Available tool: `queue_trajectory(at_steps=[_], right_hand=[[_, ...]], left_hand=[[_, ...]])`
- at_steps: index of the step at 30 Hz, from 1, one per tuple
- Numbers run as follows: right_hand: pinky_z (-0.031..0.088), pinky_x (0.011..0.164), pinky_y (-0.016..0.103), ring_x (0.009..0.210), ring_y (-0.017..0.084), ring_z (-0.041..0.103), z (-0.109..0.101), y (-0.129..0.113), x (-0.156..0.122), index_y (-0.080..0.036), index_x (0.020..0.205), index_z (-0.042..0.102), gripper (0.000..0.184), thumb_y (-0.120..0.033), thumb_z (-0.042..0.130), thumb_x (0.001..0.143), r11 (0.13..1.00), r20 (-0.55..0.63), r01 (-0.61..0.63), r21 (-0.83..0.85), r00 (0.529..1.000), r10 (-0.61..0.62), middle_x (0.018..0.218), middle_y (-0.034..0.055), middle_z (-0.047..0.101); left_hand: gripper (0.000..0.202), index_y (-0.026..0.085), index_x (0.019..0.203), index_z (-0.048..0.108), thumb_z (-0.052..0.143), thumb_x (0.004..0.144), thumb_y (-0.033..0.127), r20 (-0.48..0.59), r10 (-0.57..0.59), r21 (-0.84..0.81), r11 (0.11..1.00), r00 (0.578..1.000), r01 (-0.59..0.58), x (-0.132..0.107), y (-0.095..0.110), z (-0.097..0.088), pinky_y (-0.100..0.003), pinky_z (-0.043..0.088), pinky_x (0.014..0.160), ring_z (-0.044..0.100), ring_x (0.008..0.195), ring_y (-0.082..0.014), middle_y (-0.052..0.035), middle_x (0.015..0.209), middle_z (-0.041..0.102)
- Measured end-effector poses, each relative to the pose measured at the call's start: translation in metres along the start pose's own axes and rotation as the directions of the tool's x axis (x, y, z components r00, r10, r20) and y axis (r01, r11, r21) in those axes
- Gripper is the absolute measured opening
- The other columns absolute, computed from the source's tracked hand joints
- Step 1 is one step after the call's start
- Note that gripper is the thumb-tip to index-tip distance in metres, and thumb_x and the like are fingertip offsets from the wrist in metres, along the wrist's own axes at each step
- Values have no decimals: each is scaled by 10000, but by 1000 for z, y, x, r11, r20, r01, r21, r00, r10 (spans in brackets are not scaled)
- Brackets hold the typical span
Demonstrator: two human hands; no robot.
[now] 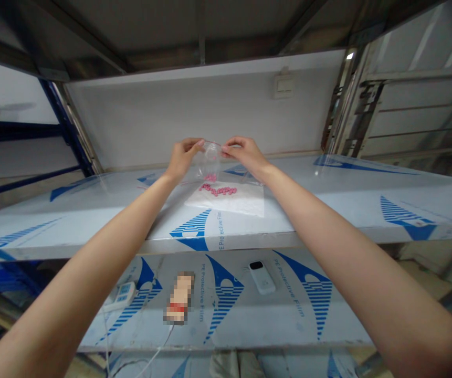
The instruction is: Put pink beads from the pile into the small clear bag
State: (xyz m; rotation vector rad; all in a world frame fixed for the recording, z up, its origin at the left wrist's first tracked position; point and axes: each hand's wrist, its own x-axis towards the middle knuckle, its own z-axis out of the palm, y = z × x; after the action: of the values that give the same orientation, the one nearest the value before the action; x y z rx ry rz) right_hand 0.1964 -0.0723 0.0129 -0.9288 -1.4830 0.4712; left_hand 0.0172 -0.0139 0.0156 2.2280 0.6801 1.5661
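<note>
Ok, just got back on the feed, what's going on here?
A person is holding a clear plastic bag up by its top edge, pinched between the left hand and right hand. Below it, small pink pieces lie in a loose line on a white sheet, which rests on a film-covered metal shelf.

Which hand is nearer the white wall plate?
The right hand: it is below and left of the white wall plate. The left hand is also below, but farther left.
</note>
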Motion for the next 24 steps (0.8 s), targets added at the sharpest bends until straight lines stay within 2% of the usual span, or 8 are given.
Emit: queue_trajectory(at_steps=[5,11,16,20,24], right_hand=[[550,843,288,821,140,660,1,-2,0,-170,755,606,139,-262,706,786,999,-5,20,-44,1000,-20,835,34,672],[533,860,302,868,145,649,-2,0,-1,-174,846,630,140,-218,723,751,997,-10,71,-5,997,-72,915,48,689],[547,827,325,780,162,660,-5,5,1,-175,850,645,167,-176,735,709,1000,-19,30,4,999,-30,764,32,696],[541,815,338,769,175,659,-6,5,2,-178,854,661,179,-208,748,700,995,-48,96,10,994,-95,759,38,710],[540,773,336,754,180,651,-5,3,0,-176,869,665,237,-242,772,669,997,-15,77,-14,997,-78,761,47,712]], left_hand=[[140,144,853,705,658,820,272,-39,-63,-88,994,997,59,0,-1,-3,-306,508,843,675,871,-184,-87,887,739],[89,153,824,681,661,815,238,-66,-56,-93,994,996,50,1,-2,-2,-303,516,846,680,859,-175,-75,883,736],[79,145,797,666,668,809,223,-85,-36,-138,990,996,24,5,-8,-2,-286,508,823,673,813,-161,-65,812,724],[71,149,795,657,653,826,213,-79,-10,-157,988,997,-2,6,-12,-1,-256,485,799,657,798,-144,-53,789,712],[77,154,784,641,614,853,174,-89,3,-130,991,996,-14,6,-11,0,-234,458,769,635,776,-127,-44,788,701]])
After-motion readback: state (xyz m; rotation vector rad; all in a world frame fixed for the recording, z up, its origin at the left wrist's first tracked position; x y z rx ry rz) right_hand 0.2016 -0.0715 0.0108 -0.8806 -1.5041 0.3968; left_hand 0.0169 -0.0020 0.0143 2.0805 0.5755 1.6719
